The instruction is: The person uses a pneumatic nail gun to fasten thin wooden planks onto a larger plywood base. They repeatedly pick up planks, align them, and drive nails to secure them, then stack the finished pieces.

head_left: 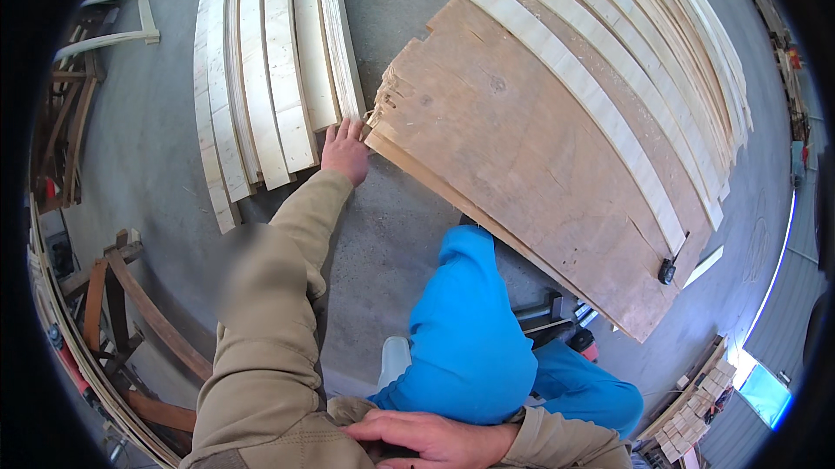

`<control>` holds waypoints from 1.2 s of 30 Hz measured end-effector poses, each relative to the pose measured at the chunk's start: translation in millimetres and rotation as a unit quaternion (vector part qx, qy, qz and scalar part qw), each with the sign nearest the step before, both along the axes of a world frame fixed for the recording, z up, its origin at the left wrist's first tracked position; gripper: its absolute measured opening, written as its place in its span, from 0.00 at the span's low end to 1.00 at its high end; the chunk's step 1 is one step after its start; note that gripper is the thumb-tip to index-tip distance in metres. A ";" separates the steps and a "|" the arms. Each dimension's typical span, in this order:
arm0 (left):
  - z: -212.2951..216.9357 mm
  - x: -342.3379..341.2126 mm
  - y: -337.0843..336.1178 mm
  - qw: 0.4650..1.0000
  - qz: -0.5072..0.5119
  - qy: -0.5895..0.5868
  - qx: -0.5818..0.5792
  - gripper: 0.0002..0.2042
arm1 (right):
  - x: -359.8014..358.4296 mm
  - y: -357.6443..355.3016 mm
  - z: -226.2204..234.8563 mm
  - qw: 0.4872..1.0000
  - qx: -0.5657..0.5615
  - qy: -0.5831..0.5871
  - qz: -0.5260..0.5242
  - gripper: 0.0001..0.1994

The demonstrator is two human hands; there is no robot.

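Observation:
My left hand reaches forward to the near end of a stack of pale wooden strips, its fingers stretched out and touching the end. Several more curved strips lie beside that stack on the left. Close to my left fingertips is the splintered corner of a brown plywood sheet. Across my lap lies my right hand, fingers extended over the brown jacket, with nothing visible in it. Its lower edge is cut off by the frame.
Curved pale strips lie on the plywood, more of them stacked along its far right. A black tape measure sits near its right edge. Wooden frames stand at the left. Small wood blocks are piled at the lower right.

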State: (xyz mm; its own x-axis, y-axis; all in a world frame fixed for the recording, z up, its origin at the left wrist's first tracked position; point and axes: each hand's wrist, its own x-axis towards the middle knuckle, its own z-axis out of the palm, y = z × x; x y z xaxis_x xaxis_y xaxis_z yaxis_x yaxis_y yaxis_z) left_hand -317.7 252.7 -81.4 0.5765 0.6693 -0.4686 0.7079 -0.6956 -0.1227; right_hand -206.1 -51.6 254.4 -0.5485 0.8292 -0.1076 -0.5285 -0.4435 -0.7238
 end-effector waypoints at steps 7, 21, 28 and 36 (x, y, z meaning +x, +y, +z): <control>-17.3 10.6 -17.2 0.935 0.245 -0.257 0.007 0.42 | 4.7 -3.0 1.2 0.999 -0.040 0.017 0.022 0.24; -72.2 5.8 -25.1 0.748 0.570 -0.340 -0.009 0.21 | -3.1 -5.8 -4.5 0.997 -0.074 0.017 0.021 0.22; -67.2 -49.0 -23.3 0.468 0.676 -0.557 -0.114 0.18 | -17.2 -7.5 -7.9 0.996 -0.084 0.021 0.027 0.21; -68.1 -53.7 -28.9 0.167 0.710 -0.664 -0.164 0.17 | -21.9 -7.7 -12.5 0.999 -0.040 -0.016 0.020 0.21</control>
